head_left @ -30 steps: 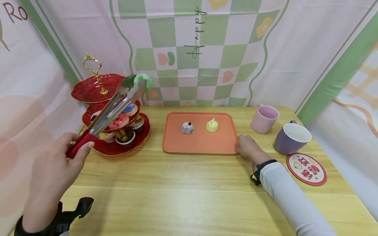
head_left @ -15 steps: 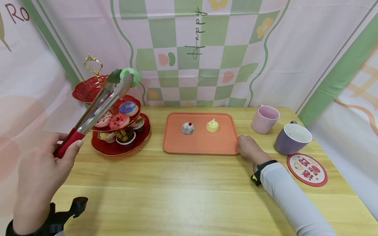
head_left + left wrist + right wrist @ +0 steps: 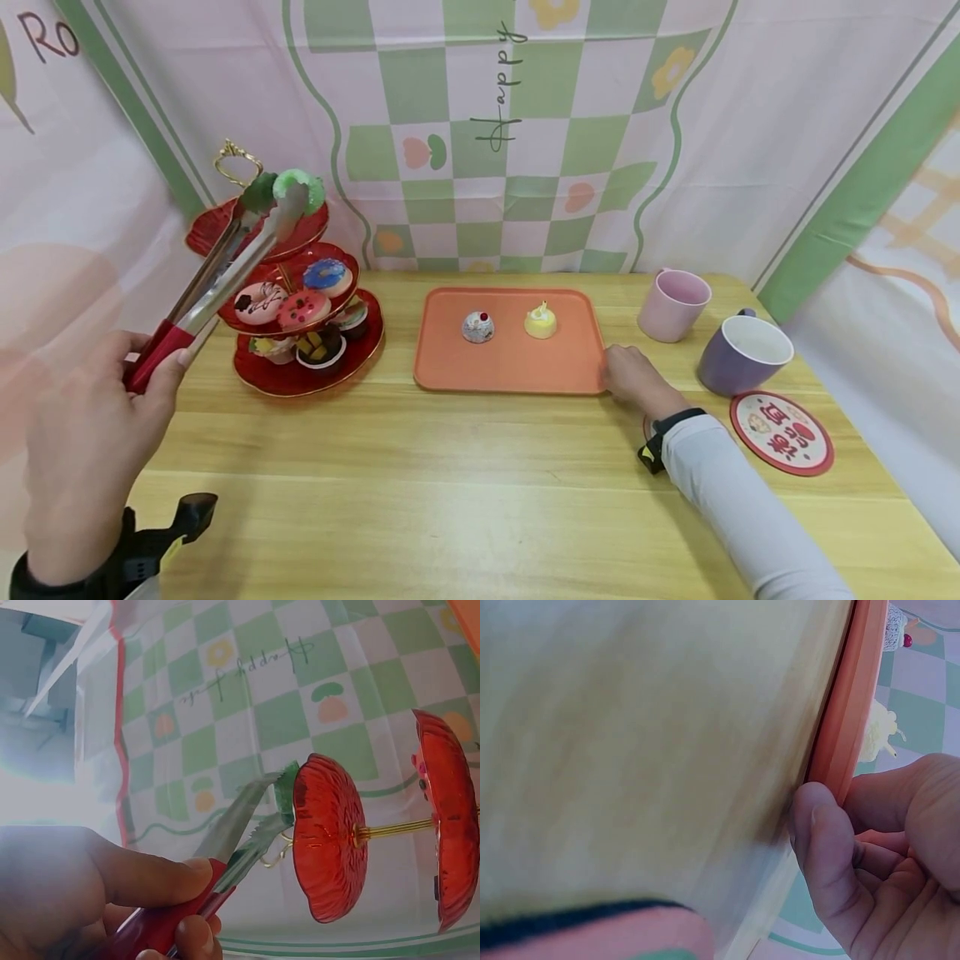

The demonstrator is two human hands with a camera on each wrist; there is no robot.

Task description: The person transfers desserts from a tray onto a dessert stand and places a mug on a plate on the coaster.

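The left hand point(image 3: 93, 442) holds tongs point(image 3: 238, 271); the tongs hold a green ring point(image 3: 306, 185).
Left fingers curl around the tongs. The right hand point(image 3: 636, 379) pinches the right side of an orange tray point(image 3: 517, 371). On it sit a white cake point(image 3: 477, 328) with a red berry and a yellow cake point(image 3: 541, 323). 2 mugs point(image 3: 738, 360) stand to the right. The green ring is up by the top plate point(image 3: 206, 227) of the cake stand point(image 3: 365, 352); I can't tell if they touch. A checked cloth point(image 3: 420, 83) hangs behind.
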